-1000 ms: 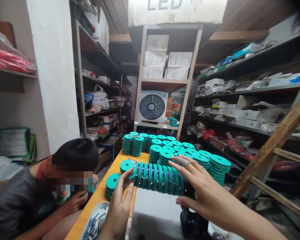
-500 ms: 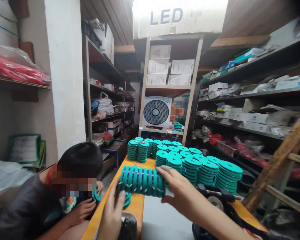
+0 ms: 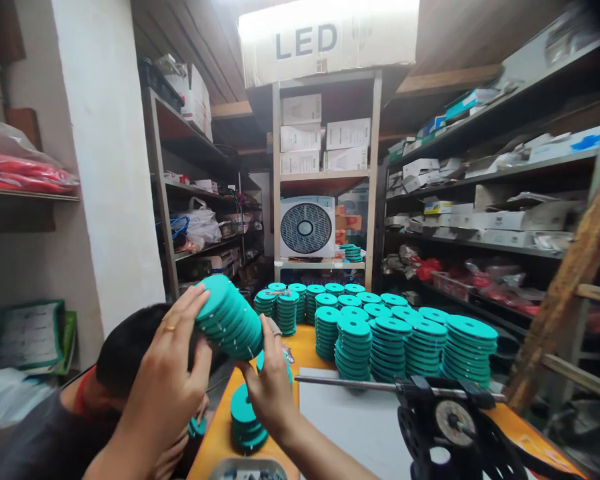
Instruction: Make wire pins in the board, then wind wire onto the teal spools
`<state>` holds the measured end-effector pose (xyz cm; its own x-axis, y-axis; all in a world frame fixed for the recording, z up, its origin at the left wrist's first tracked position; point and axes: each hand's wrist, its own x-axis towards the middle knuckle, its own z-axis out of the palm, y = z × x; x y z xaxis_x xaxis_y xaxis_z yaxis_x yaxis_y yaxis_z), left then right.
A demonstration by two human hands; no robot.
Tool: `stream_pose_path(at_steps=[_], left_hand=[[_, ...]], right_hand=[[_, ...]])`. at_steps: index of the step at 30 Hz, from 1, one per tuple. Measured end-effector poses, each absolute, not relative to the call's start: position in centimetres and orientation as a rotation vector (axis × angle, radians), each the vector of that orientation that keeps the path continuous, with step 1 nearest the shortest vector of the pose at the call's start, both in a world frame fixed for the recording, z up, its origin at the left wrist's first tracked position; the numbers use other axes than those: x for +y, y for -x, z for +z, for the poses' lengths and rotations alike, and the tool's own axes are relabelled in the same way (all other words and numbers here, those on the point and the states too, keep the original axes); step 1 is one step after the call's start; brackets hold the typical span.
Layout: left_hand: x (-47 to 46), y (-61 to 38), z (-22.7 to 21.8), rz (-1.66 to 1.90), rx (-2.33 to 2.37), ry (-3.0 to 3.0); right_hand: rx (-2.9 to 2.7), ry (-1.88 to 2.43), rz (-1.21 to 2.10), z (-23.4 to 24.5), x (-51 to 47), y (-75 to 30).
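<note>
Both my hands hold a stack of teal discs (image 3: 227, 320) between them, tilted with its upper end to the left. My left hand (image 3: 167, 373), a ring on one finger, presses on the upper left end. My right hand (image 3: 269, 390) closes on the lower right end. The stack hangs above the left edge of the orange table (image 3: 305, 343), over a short pile of teal discs (image 3: 245, 420). Just below my left hand is a co-worker's head (image 3: 125, 350).
Several tall stacks of teal discs (image 3: 380, 333) fill the table's far half. A black winding device (image 3: 440, 420) with a metal rod (image 3: 345, 383) stands at the front right, by a white sheet (image 3: 355, 427). Loaded shelves (image 3: 480, 200), a fan (image 3: 307, 228) and a wooden ladder (image 3: 570, 280) close in the room.
The disc stack has gone from lying level before me to the left and tilted, its left end raised. Both hands moved left with it, over the co-worker.
</note>
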<state>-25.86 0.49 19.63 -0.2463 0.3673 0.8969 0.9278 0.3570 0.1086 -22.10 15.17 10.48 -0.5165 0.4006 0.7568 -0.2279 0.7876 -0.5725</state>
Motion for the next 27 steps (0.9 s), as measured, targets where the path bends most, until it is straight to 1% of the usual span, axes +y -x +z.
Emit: stream_pose_path(at_steps=[3, 5, 12, 15, 19, 23, 27], left_hand=[[2.0, 27.2, 21.8, -0.678, -1.774, 1.268], [3.1, 28.1, 22.3, -0.641, -1.785, 1.323], [9.1, 31.8, 22.0, -0.752, -1.835, 1.598], [12.3, 33.6, 20.9, -0.745, -1.87, 1.68], [15.5, 35.9, 18.3, -0.772, -1.952, 1.747], [17.4, 37.7, 15.4, -0.837, -2.019, 1.784], [18.8, 39.2, 13.1, -0.879, -2.078, 1.822]], right_hand=[[-1.85, 0.146, 0.813, 10.3, 15.9, 24.5], [-1.791, 0.142, 0.814, 10.3, 17.2, 25.8], [-1.701, 0.164, 0.763, 9.4, 25.2, 27.9], [-1.719, 0.244, 0.746, 8.1, 28.3, 28.3], [-1.765, 0.399, 0.726, 5.6, 31.1, 29.0], [-1.835, 0.545, 0.714, 3.4, 31.7, 30.0], [-1.921, 0.68, 0.704, 2.4, 31.7, 30.5]])
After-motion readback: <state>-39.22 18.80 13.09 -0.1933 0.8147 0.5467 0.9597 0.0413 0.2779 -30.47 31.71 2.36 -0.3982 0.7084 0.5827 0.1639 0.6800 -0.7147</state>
